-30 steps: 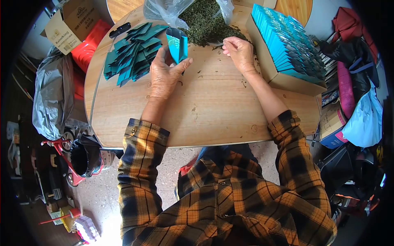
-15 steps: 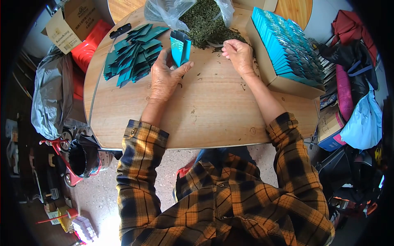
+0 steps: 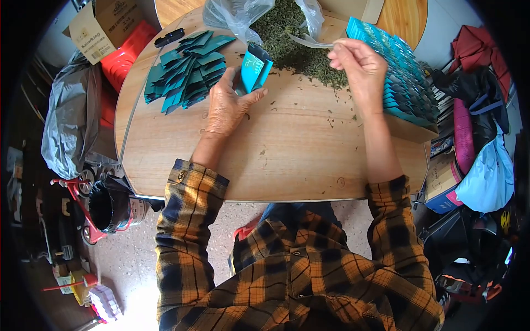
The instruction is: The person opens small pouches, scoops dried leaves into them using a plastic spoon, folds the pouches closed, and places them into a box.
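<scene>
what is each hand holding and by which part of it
The left hand holds a small teal patterned packet by its lower part; the right hand, a thin translucent plastic utensil by its handle end.

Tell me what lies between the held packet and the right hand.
The head view shows the near edge of the leaf heap there, and a pale utensil jutting from the right hand.

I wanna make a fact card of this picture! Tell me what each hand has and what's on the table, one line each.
Left hand: holds a teal packet
Right hand: holds a clear utensil, tip over the dried leaves
Table: wooden
Table middle: dried leaves, clear plastic bag
Table left: pile of teal packets, black object
Table right: cardboard box with teal packets in rows
</scene>
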The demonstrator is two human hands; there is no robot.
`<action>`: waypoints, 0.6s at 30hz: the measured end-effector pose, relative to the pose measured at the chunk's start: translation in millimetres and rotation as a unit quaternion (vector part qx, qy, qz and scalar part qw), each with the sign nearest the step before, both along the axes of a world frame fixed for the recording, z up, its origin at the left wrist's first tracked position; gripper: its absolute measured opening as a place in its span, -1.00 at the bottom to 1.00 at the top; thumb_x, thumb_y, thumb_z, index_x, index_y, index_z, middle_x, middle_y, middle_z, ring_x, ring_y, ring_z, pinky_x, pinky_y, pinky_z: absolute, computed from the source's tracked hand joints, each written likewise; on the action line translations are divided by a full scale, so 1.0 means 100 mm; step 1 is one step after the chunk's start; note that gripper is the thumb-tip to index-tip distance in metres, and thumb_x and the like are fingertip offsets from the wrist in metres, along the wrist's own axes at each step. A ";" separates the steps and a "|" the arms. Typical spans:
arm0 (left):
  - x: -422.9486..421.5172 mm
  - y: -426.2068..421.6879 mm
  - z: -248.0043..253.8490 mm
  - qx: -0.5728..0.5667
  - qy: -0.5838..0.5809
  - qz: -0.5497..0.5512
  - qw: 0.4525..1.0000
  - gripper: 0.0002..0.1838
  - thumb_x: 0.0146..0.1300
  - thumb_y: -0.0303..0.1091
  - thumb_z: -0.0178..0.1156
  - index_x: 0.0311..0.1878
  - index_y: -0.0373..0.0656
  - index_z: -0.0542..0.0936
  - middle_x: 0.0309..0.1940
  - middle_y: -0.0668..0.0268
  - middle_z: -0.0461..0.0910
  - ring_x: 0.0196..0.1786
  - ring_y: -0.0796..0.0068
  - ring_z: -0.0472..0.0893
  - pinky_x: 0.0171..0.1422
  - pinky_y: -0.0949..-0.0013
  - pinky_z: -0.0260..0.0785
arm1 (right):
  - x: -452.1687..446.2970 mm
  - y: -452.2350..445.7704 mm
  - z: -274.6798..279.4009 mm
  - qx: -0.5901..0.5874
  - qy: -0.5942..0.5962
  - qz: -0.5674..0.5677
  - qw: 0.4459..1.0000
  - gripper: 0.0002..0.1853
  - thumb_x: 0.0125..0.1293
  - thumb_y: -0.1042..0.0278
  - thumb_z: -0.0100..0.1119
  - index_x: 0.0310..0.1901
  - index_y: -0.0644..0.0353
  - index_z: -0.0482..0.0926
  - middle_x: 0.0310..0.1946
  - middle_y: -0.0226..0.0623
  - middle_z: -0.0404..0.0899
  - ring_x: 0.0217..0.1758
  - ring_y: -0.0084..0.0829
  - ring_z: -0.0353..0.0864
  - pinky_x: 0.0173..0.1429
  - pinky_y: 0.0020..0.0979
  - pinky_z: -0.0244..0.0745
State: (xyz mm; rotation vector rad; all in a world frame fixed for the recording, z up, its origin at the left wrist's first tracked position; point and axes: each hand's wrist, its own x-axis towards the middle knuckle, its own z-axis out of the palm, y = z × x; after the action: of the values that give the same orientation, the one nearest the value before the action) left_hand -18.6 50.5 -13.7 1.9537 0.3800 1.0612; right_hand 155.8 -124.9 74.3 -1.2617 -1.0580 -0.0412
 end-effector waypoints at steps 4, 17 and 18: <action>-0.04 -0.05 0.07 0.017 0.045 0.006 0.999 -0.37 -0.13 -0.17 0.56 -0.05 -0.33 0.51 -0.28 0.04 0.66 -0.24 0.22 0.67 -0.07 0.27 0.48 | -0.15 -0.11 0.13 -0.037 -0.013 0.026 0.999 -0.91 0.31 0.57 0.15 -0.19 0.36 0.60 -0.42 -0.34 0.62 -0.43 -0.65 0.53 -0.31 -0.62 0.46; -0.10 -0.16 0.23 0.050 0.093 0.003 0.994 -0.32 -0.16 -0.21 0.55 0.04 -0.33 0.54 -0.24 0.00 0.66 -0.17 0.15 0.67 0.00 0.24 0.48 | -0.23 -0.11 0.12 -0.083 -0.084 0.022 0.993 -0.92 0.27 0.60 0.17 -0.22 0.29 0.60 -0.48 -0.52 0.51 -0.43 -0.78 0.40 -0.35 -0.72 0.29; -0.11 -0.16 0.23 0.044 0.089 -0.002 0.995 -0.31 -0.16 -0.22 0.55 0.05 -0.34 0.54 -0.24 -0.01 0.66 -0.17 0.14 0.67 0.00 0.24 0.48 | -0.24 -0.12 0.13 -0.083 -0.084 0.022 0.993 -0.92 0.27 0.60 0.17 -0.22 0.29 0.60 -0.48 -0.52 0.51 -0.43 -0.78 0.40 -0.35 -0.72 0.29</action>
State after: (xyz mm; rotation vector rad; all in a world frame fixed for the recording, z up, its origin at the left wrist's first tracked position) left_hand -29.2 34.6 8.8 2.1349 0.4311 0.9179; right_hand 132.2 -136.5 86.8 -1.4035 -1.2539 -0.0254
